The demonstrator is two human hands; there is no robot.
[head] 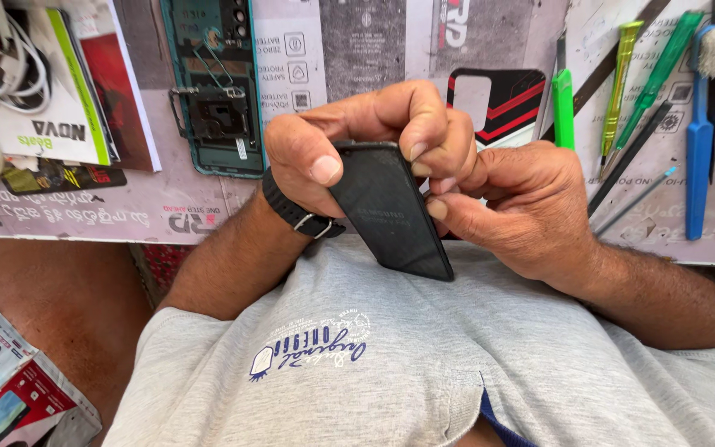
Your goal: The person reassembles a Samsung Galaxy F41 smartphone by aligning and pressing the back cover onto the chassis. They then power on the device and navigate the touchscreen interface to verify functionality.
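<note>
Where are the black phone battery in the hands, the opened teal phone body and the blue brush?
black phone battery [391, 215], head view, middle of its flat face.
opened teal phone body [217, 99], head view, exposed inner frame.
blue brush [699, 157], head view, on its handle.

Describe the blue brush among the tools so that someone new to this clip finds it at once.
Look to the worktop's far right, past both hands, where slim tools lie side by side. The blue brush lies outermost of the coloured ones, right of the two green screwdrivers. It alone has a flat blue handle with pale bristles at its far end.

Black flat battery [391, 213], tilted, gripped above lap
</note>
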